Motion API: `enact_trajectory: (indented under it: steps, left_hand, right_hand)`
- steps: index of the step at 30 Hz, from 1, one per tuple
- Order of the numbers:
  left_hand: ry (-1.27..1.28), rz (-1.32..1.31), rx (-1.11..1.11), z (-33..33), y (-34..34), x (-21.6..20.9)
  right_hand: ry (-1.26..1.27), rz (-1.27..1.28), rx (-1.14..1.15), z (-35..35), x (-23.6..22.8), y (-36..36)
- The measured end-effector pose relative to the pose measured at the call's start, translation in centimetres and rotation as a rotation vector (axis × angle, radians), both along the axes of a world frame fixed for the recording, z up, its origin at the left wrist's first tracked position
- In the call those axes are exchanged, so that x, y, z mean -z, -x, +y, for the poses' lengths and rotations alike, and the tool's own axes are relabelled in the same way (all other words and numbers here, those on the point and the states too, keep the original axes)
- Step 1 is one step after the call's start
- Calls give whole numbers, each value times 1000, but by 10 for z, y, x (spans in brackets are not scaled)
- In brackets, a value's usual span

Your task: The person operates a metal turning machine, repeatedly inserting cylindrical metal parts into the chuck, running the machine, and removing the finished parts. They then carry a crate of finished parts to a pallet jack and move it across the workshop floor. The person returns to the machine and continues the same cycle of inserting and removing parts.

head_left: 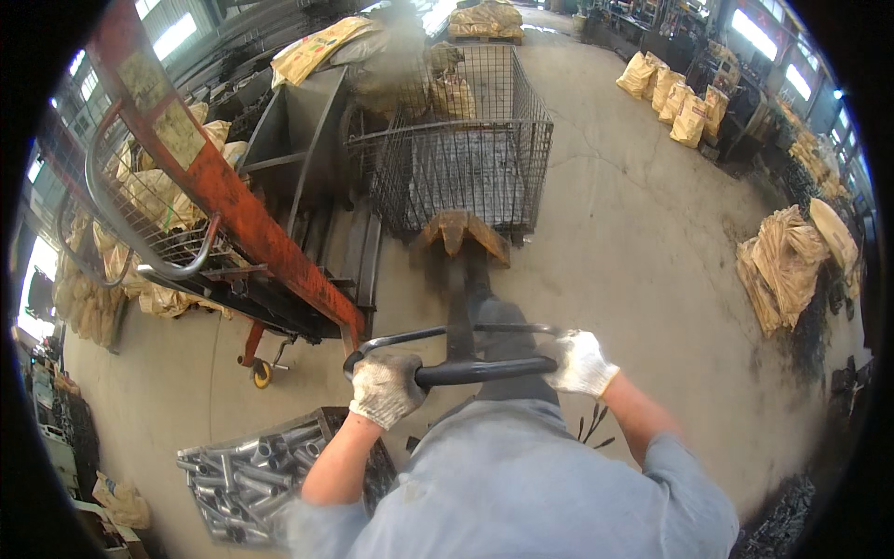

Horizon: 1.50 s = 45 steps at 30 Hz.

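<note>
Pallet jack handle at lower centre is gripped by gloved left hand and right hand, fingers closed around it; wire cage at upper centre is judged heavy, stiff.

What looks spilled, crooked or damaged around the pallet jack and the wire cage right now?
Nothing looks spilled. Both gloved hands, left hand and right hand, grip the pallet jack handle. The wire cage sits upright ahead; metal tubes lie jumbled but inside their bin.

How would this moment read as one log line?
left hand: gripping black pallet-jack handle bar | right hand: gripping same bar | ahead: wire mesh cage on concrete floor
</note>
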<state>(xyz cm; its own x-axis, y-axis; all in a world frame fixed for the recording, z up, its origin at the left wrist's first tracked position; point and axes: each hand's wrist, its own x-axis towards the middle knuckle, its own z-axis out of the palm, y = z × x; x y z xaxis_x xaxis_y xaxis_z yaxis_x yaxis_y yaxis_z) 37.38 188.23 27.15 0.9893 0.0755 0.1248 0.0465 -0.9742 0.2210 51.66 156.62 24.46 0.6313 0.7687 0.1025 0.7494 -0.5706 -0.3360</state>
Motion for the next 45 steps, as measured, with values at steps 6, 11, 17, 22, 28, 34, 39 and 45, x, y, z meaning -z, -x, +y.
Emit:
enact_trajectory:
  steps: [6, 11, 17, 22, 28, 34, 39, 45]
  left_hand:
    - [11, 42, 20, 8, -27, -43]
    - [8, 28, 42, 31, -29, -62]
    - [-45, 29, 46, 55, -22, -71]
    - [-28, -121, 57, 41, -14, -65]
    - [-129, -81, -3, 10, 11, -44]
    - [-134, 89, -87, -30, 74, -14]
    - [-184, 312, -83, -72, 137, 37]
    - [-182, 595, -212, -143, 251, 129]
  right_hand:
    - [-105, -20, -3, 9, -40, -23]
    - [-155, -44, 18, 27, -55, -11]
    - [-169, 30, 30, 47, -60, 21]
    - [-194, 25, 5, 35, -66, 21]
    - [-171, 41, 17, 4, -55, 28]
    - [-82, -14, -6, -28, 5, 83]
    - [110, -63, -36, -65, 76, 142]
    - [295, 68, -15, -102, 161, 270]
